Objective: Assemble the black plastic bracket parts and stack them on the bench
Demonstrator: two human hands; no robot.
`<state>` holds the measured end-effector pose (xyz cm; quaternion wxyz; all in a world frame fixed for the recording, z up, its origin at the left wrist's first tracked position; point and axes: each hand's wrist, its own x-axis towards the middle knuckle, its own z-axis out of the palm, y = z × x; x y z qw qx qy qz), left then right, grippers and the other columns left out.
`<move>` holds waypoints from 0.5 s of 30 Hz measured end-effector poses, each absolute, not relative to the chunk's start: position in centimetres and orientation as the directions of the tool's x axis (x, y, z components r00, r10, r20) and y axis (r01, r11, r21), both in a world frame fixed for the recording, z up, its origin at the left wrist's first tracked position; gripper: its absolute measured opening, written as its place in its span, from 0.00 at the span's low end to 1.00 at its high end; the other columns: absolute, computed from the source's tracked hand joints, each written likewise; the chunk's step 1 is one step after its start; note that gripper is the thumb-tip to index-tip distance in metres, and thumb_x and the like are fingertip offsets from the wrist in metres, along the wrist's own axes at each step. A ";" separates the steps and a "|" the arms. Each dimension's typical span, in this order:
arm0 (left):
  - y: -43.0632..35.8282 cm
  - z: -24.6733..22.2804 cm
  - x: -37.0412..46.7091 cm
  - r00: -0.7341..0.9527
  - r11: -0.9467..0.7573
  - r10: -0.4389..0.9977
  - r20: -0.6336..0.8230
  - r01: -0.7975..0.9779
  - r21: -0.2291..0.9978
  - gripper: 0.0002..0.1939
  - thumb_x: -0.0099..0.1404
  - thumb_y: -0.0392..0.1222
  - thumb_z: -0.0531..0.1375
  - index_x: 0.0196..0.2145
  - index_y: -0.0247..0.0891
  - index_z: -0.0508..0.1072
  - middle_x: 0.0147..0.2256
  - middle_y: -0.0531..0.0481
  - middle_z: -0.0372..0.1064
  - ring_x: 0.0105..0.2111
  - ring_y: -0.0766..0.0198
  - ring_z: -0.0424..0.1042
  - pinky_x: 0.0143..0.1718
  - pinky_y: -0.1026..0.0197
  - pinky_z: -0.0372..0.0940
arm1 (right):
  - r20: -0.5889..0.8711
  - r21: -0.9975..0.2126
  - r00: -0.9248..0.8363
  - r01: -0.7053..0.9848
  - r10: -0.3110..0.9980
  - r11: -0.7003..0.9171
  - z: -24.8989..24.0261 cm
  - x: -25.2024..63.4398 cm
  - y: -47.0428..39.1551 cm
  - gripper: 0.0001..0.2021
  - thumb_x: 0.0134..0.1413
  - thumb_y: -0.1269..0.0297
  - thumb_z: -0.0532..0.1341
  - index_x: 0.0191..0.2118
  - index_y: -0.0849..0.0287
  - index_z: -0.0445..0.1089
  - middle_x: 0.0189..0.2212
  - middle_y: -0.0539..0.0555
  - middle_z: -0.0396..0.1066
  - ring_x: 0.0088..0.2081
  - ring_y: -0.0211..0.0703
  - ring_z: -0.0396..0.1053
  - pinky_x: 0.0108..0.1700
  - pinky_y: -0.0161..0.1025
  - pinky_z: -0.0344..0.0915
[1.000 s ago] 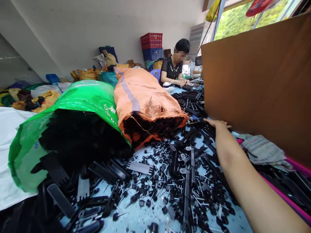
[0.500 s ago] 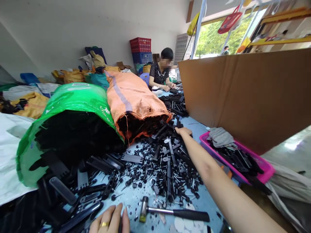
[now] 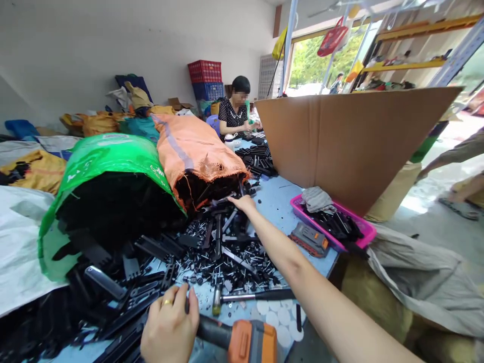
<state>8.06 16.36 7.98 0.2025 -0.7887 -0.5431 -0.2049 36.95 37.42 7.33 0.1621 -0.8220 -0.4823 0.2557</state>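
A tall cardboard sheet [image 3: 340,146] stands along the far right of the bench [image 3: 280,194], walling off that side. In front of you, a hammer [image 3: 242,296] lies crosswise, its handle end meeting the outline of your right forearm, with white discs [image 3: 280,317] just below it. Loose screws [image 3: 227,259] and black parts [image 3: 217,237] cover the middle. Across the bench, a person [image 3: 234,111] sits near more black pieces [image 3: 259,159].

The green sack [image 3: 113,154] lies open towards you, dark inside, with black pieces spread below its mouth. Beside it, the orange sack [image 3: 200,146] opens the same way onto black parts. The pink basket [image 3: 363,229] holds black strips and a grey cloth [image 3: 316,199]; a grey-and-orange block [image 3: 309,239] sits just beside it.

Your left hand [image 3: 170,325] has its fingers curled round the black grip of an orange power tool [image 3: 251,340] at the near edge. Your right hand [image 3: 244,202] reaches the black parts by the orange sack's mouth; whether its fingers grasp one, you cannot tell from here.
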 end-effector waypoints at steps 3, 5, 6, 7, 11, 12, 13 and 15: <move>16.1 8.2 8.2 0.337 -0.316 0.783 0.523 0.940 -0.133 0.11 0.62 0.42 0.52 0.37 0.38 0.72 0.37 0.45 0.69 0.34 0.55 0.63 0.34 0.57 0.60 | -0.249 -0.540 0.415 0.690 0.875 -0.481 8.4 33.6 37.4 0.52 0.46 0.30 0.43 0.63 0.76 0.41 0.59 0.74 0.47 0.59 0.64 0.49 0.55 0.56 0.50; 15.8 8.3 8.1 0.322 -0.300 0.788 0.525 0.945 -0.130 0.11 0.62 0.42 0.52 0.38 0.39 0.72 0.37 0.45 0.69 0.34 0.55 0.63 0.33 0.58 0.59 | -0.100 -0.569 0.349 0.748 0.932 -0.341 8.4 32.8 34.7 0.49 0.48 0.32 0.43 0.65 0.66 0.33 0.63 0.67 0.37 0.62 0.60 0.39 0.58 0.56 0.43; 15.7 8.2 8.0 0.313 -0.295 0.791 0.526 0.948 -0.121 0.11 0.62 0.42 0.52 0.38 0.39 0.72 0.37 0.45 0.69 0.34 0.55 0.63 0.33 0.58 0.59 | 0.007 -0.568 0.273 0.793 0.962 -0.221 8.0 33.1 32.5 0.46 0.50 0.33 0.43 0.65 0.61 0.32 0.64 0.61 0.34 0.63 0.56 0.34 0.60 0.53 0.39; 15.5 8.2 7.9 0.305 -0.293 0.794 0.526 0.950 -0.107 0.11 0.62 0.42 0.52 0.38 0.39 0.72 0.37 0.45 0.69 0.35 0.55 0.63 0.34 0.58 0.58 | 0.118 -0.543 0.173 0.836 0.978 -0.082 7.3 33.8 29.8 0.43 0.51 0.34 0.44 0.65 0.56 0.32 0.65 0.57 0.33 0.64 0.52 0.31 0.61 0.50 0.37; 15.2 7.9 7.6 0.282 -0.293 0.814 0.508 0.954 -0.060 0.12 0.62 0.44 0.52 0.39 0.38 0.72 0.38 0.45 0.69 0.36 0.54 0.62 0.35 0.57 0.57 | 0.047 -0.423 -0.052 0.903 0.998 0.067 3.9 38.7 18.7 0.46 0.42 0.33 0.55 0.64 0.50 0.42 0.65 0.53 0.34 0.63 0.59 0.32 0.62 0.51 0.35; 15.2 7.9 7.6 0.274 -0.286 0.816 0.510 0.957 -0.057 0.13 0.63 0.44 0.52 0.39 0.37 0.72 0.38 0.45 0.69 0.36 0.53 0.62 0.34 0.57 0.57 | -0.006 -0.410 -0.054 0.911 0.999 0.046 3.1 39.6 17.0 0.47 0.40 0.34 0.57 0.63 0.49 0.43 0.64 0.54 0.37 0.63 0.62 0.33 0.61 0.53 0.35; 15.2 7.9 7.6 0.271 -0.282 0.815 0.512 0.958 -0.058 0.13 0.63 0.44 0.52 0.39 0.37 0.72 0.37 0.45 0.69 0.36 0.53 0.62 0.34 0.57 0.57 | -0.053 -0.392 -0.044 0.920 0.998 0.020 2.3 40.2 16.0 0.47 0.38 0.34 0.59 0.63 0.48 0.45 0.64 0.54 0.39 0.62 0.65 0.34 0.61 0.55 0.34; 15.2 8.0 7.7 0.271 -0.281 0.812 0.517 0.958 -0.060 0.12 0.63 0.45 0.52 0.38 0.37 0.72 0.37 0.46 0.69 0.36 0.53 0.62 0.33 0.57 0.56 | -0.100 -0.343 -0.023 0.939 0.995 -0.012 1.2 40.1 16.2 0.47 0.37 0.35 0.60 0.63 0.46 0.45 0.63 0.53 0.42 0.62 0.67 0.35 0.60 0.56 0.31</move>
